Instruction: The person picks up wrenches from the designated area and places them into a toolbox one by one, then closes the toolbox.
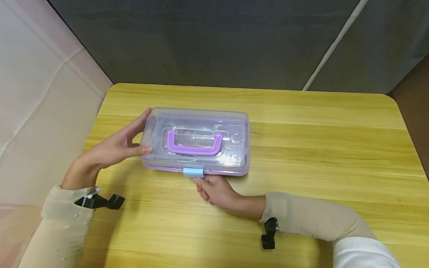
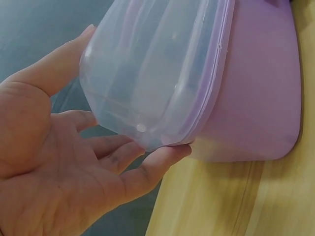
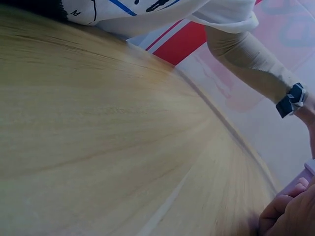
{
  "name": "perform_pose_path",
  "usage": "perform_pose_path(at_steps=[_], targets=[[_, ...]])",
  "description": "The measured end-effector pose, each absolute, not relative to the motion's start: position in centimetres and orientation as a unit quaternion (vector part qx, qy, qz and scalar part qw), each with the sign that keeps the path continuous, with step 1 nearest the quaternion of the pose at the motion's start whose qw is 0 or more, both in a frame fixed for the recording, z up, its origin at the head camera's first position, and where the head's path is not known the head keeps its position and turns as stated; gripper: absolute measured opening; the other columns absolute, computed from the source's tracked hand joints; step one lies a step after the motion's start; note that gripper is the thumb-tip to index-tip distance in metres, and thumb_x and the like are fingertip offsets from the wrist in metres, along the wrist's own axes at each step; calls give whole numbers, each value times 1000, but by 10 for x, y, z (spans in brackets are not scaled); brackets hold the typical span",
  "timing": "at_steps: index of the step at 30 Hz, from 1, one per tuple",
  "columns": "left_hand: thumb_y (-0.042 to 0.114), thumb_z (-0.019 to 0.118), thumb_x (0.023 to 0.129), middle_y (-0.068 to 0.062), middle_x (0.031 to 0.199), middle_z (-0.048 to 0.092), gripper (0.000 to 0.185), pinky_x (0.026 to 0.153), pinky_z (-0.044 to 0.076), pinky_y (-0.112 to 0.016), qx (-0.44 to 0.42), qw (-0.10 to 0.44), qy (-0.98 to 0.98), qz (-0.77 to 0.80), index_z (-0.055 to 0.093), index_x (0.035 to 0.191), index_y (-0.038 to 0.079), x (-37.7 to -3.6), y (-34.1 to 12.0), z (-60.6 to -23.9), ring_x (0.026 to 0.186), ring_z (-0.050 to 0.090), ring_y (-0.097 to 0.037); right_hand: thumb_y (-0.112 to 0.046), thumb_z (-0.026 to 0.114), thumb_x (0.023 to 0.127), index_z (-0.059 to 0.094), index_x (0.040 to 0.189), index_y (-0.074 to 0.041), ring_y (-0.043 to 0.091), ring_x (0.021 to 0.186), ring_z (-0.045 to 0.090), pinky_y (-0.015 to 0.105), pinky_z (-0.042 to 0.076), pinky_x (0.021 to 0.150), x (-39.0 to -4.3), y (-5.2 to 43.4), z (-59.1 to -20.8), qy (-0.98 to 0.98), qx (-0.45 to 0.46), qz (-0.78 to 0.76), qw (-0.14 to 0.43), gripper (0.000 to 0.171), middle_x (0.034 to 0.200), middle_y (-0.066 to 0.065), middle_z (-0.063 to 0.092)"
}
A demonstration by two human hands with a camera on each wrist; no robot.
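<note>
A plastic toolbox (image 1: 197,163) stands on the table, with a purple base (image 2: 261,88), a clear lid (image 2: 142,73) and a purple handle (image 1: 194,150) lying folded on top. A light blue latch (image 1: 193,172) sits at the middle of its front edge. My left hand (image 1: 114,147) holds the lid's left end, thumb and fingers spread around it at the rim. My right hand (image 1: 218,191) is at the front, its thumb at the latch's lower edge and the other fingers curled below. In the right wrist view only part of the right hand (image 3: 290,211) shows, at the lower right corner.
The wood-grain table (image 1: 318,149) extends right of the box and in front of it. A dark grey curtain (image 1: 201,44) hangs behind the table, and a pale sheet (image 1: 37,93) runs along the left side. Each wrist wears a small black camera mount (image 1: 100,201).
</note>
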State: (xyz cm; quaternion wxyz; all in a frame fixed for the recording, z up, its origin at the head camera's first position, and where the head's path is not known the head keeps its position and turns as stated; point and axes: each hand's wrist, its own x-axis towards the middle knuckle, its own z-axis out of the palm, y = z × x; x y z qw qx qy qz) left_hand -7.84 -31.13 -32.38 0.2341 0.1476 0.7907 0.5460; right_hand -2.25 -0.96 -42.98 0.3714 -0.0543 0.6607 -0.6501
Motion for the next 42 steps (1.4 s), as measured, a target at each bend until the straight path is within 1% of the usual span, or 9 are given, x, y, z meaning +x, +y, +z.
perform_pose_path(at_steps=[8, 12, 20, 25, 28, 33, 35, 38, 42], targets=[[-9, 63, 95, -13, 170, -6, 103, 95, 54, -23, 147, 233, 789, 549, -7, 163, 22, -77, -313, -324, 149, 14, -36, -24, 53, 108, 54, 78, -8, 6, 48, 36, 17, 30, 43, -23, -13, -429, 656, -35, -656, 373, 33, 59, -2, 47], [-9, 64, 95, -13, 170, -5, 103, 95, 54, -22, 147, 234, 791, 545, -7, 163, 23, -78, -313, -325, 150, 12, -36, -22, 51, 108, 53, 78, -8, 6, 48, 35, 16, 28, 42, -22, -14, -430, 644, -20, -667, 373, 33, 59, -2, 45], [-7, 64, 96, -12, 170, -6, 102, 96, 52, -21, 152, 241, 788, 545, -8, 163, 23, -81, -314, -325, 151, 8, -38, -23, 53, 108, 53, 78, -8, 6, 50, 35, 17, 27, 42, -22, -14, -430, 637, -11, -671, 379, 33, 60, -2, 45], [-8, 62, 97, -13, 170, -6, 101, 96, 53, -22, 154, 244, 784, 550, -8, 163, 24, -82, -315, -326, 151, 10, -34, -24, 51, 108, 56, 86, -5, 6, 51, 36, 17, 27, 44, -23, -12, -429, 621, -19, -672, 403, 29, 63, -2, 47], [-8, 61, 97, -12, 170, -6, 100, 97, 52, -22, 149, 245, 783, 552, -8, 163, 23, -82, -316, -328, 151, 9, -33, -21, 50, 108, 57, 93, -1, 6, 52, 38, 17, 28, 45, -25, -10, -429, 606, -31, -675, 420, 26, 66, -2, 48], [-8, 61, 97, -11, 170, -5, 101, 96, 52, -22, 146, 244, 786, 550, -9, 163, 23, -82, -317, -330, 151, 9, -33, -13, 49, 106, 60, 104, 8, 7, 57, 46, 17, 37, 47, -27, -4, -427, 607, -96, -662, 429, 23, 73, -1, 55], [-8, 61, 97, -11, 170, -5, 101, 96, 53, -21, 146, 242, 787, 548, -9, 163, 23, -82, -317, -330, 151, 9, -33, -12, 50, 106, 62, 107, 9, 8, 61, 50, 17, 41, 49, -28, -1, -426, 618, -131, -650, 423, 24, 76, 0, 58], [-7, 61, 98, -12, 170, -6, 100, 96, 52, -21, 149, 241, 786, 549, -9, 163, 23, -82, -316, -329, 151, 10, -34, -14, 53, 106, 67, 109, 5, 9, 69, 56, 19, 47, 54, -29, 5, -423, 650, -194, -619, 395, 24, 84, 4, 64], [-7, 61, 98, -14, 170, -5, 100, 95, 53, -21, 150, 241, 782, 555, -9, 163, 23, -82, -315, -328, 149, 12, -35, -18, 58, 105, 69, 116, -3, 8, 86, 61, 23, 55, 72, -32, 17, -419, 698, -294, -563, 331, 21, 99, 4, 69]])
